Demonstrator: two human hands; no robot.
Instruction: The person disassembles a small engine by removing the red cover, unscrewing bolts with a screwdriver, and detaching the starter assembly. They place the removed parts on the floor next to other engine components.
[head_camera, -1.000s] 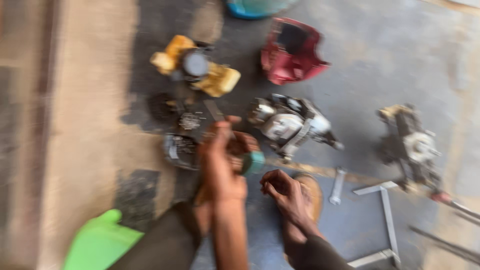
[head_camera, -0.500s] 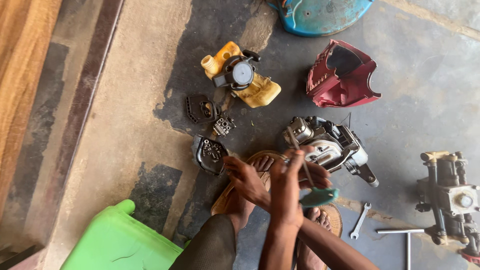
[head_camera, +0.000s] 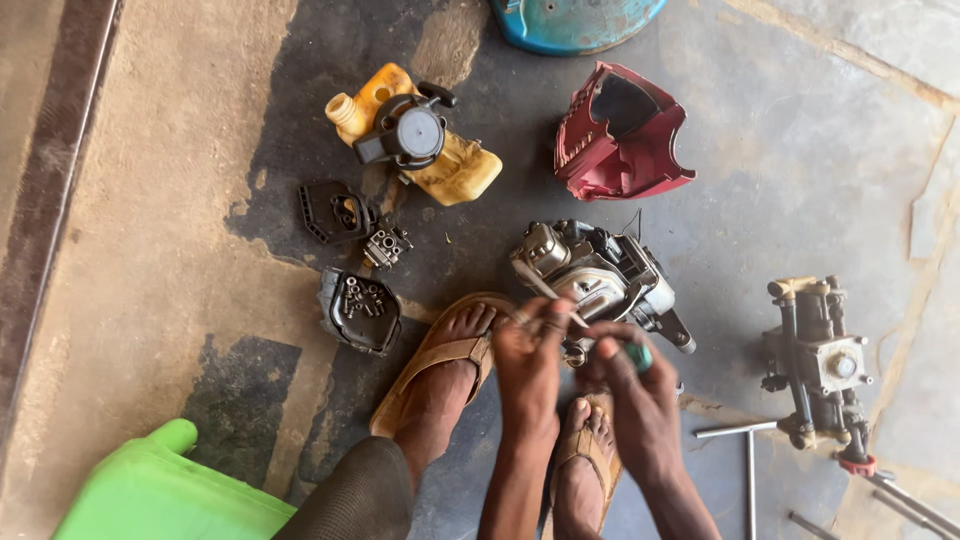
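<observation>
A small grey engine (head_camera: 600, 280) lies on the concrete floor just beyond my sandalled feet (head_camera: 450, 370). My left hand (head_camera: 528, 360) pinches the metal shaft of a screwdriver (head_camera: 545, 295) whose tip rests against the engine's near side. My right hand (head_camera: 630, 390) grips the tool's green handle (head_camera: 640, 355), close beside the left hand. Both hands hover just in front of the engine.
A yellow fuel tank with a black starter (head_camera: 415, 140), a red engine cover (head_camera: 620, 135), black parts and a tray of screws (head_camera: 360, 305), a carburettor (head_camera: 387, 245), a pump unit (head_camera: 815, 365), a T-wrench (head_camera: 745, 450), a green jerrycan (head_camera: 165, 495) and a blue basin (head_camera: 575, 20) lie around.
The view has swung left and steadied. My hands moved from over the foot up to the engine, and the screwdriver's tip now touches it.
</observation>
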